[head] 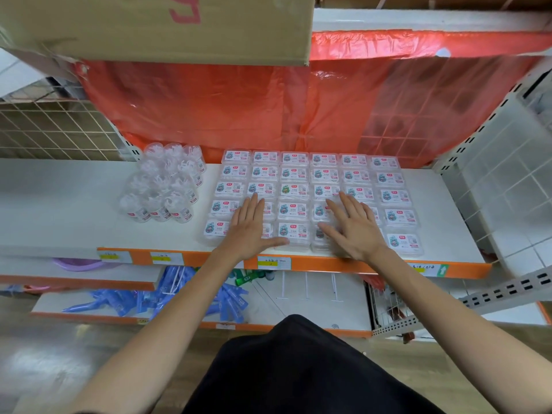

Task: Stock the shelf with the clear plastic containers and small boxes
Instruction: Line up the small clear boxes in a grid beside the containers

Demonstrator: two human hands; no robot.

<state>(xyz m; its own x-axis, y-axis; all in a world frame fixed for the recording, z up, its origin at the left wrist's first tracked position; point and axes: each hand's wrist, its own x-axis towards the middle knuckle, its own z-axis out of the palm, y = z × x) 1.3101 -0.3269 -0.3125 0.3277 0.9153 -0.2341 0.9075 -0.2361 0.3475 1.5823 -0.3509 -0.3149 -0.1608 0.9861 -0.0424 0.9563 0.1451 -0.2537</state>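
Several small clear boxes with white labels lie in neat rows on the white shelf. My left hand lies flat, fingers straight, on the front boxes of the second column. My right hand lies flat too, fingers spread, on front boxes right of centre. A cluster of clear round plastic containers stands left of the boxes, apart from both hands.
An orange plastic sheet hangs behind the shelf. A cardboard box sits overhead at the left. The shelf's orange front edge carries price tags. Blue items lie on the lower shelf. Wire mesh stands at the left.
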